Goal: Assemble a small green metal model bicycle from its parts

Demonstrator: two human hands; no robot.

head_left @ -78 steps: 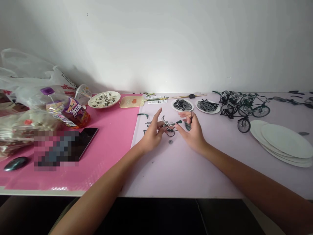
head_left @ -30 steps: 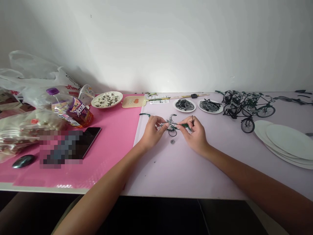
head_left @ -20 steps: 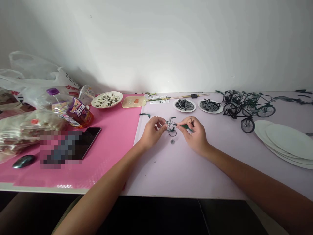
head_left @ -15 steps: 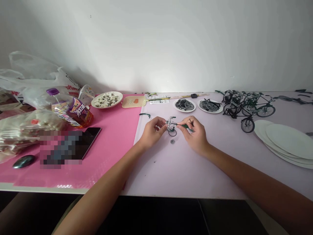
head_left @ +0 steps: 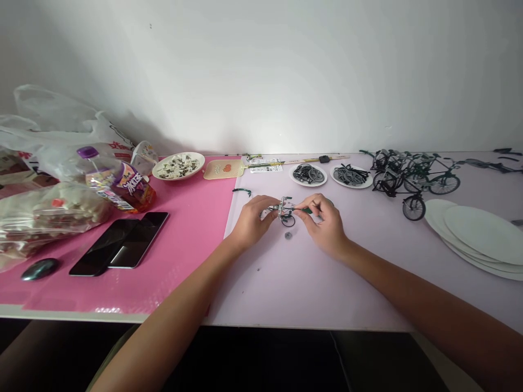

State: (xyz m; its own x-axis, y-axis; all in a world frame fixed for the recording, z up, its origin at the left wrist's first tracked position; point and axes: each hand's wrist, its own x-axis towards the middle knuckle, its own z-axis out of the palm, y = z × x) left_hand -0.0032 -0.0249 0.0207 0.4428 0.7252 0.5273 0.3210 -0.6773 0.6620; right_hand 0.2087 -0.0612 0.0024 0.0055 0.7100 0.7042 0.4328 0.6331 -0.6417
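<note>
Model bike (head_left: pixel 283 211) is at frame ctr, held just over the table; L hand (head_left: pixel 252 223) pinches its far-left end btwn thumb & fingers, R hand (head_left: pixel 324 220) pinches a green part (head_left: pixel 307 210) at its right side, tips pressed tog.; can't tell if that part's fixed on or loose. Main risk, I'd say: thin frame bends or snaps if both hands push unevenly. Also the pinch could slip, as contact is only fingertip-wide, & the bike drops. Loose grey disc (head_left: pixel 288 236) lies right below the hands, so a wrist could knock it; tiny specks (head_left: pixel 258 269), lower ctr, could roll off the front edge if brushed. Surface: lilac sheet (head_left: pixel 327 288) ctr & right, pink sheet (head_left: pixel 183 272) left. Upper ctr-right: two parts plates (head_left: pixel 309 184); upper right: other bikes (head_left: pixel 436 173), bunched; right edge: plate stack (head_left: pixel 482 234). Left: phones (head_left: pixel 141 239) overlapping, mouse (head_left: pixel 40 269), bottle (head_left: pixel 122 185) leaning, plastic bags (head_left: pixel 61 133). Plain pale wall (head_left: pixel 261 71) behind, dark under the table, lower ctr.
</note>
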